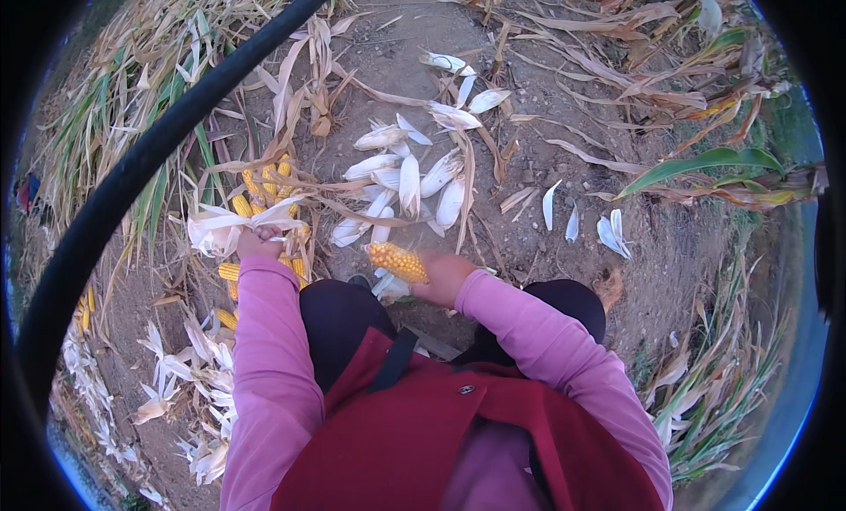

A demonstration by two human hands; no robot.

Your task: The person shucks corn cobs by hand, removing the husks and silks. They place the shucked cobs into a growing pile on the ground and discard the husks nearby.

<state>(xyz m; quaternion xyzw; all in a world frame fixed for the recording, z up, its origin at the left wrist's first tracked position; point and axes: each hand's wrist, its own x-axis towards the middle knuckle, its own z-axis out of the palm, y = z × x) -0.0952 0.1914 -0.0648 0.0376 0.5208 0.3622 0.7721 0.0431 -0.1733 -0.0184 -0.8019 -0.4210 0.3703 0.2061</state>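
In my right hand (446,276) is a bare yellow ear of corn (396,261), its kernels showing and its tip pointing left. Out to the left, my left hand (260,241) is closed on pale, dry corn husks (218,230) that spread around the fist. Husked yellow ears (269,179) lie in a heap just beyond and under that hand, partly hidden by the husks and dry leaves. Ahead of my knees rests a pile of unhusked ears (410,184) in whitish husks.
Dry corn stalks and leaves (158,68) are heaped at the upper left, with more stalks (634,81) at the upper right. Loose husks (198,372) litter the soil on the left. Husk pieces (613,235) lie at the right. A dark curved band (178,128) crosses the view's left side.
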